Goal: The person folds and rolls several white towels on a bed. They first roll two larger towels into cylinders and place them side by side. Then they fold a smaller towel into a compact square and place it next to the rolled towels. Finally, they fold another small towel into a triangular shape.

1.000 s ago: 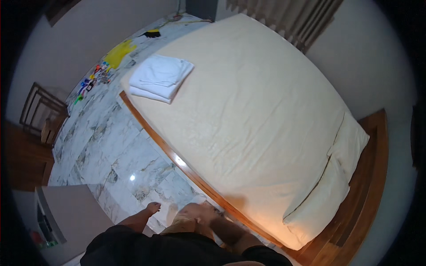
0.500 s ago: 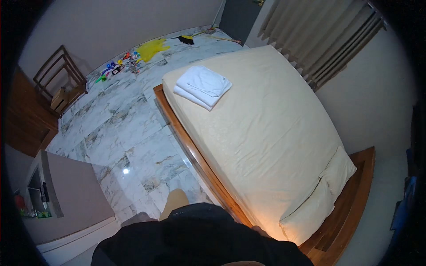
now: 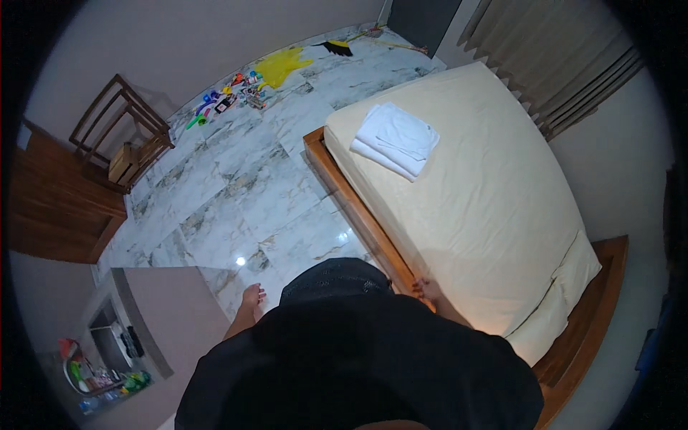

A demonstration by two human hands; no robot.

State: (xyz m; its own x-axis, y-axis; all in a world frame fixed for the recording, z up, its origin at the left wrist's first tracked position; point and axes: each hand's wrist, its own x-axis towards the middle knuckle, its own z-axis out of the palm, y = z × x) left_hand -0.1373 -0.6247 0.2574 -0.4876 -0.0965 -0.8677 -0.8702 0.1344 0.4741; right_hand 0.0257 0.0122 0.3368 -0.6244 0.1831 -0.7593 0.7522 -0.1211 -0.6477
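The bed (image 3: 487, 208) fills the right of the frame, its long axis slanting from upper centre to lower right, the pillow (image 3: 566, 290) end pointing lower right. Folded white cloths (image 3: 398, 140) lie near its upper-left corner. The right hand (image 3: 428, 290) is at the wooden rail (image 3: 364, 208); I cannot tell its fingers' spread or contact. The left hand (image 3: 252, 296), lower centre-left, has its fingers loosely apart, nothing visible in them. A grey-edged recess (image 3: 148, 340), lower left, contains small red and green items (image 3: 136, 381).
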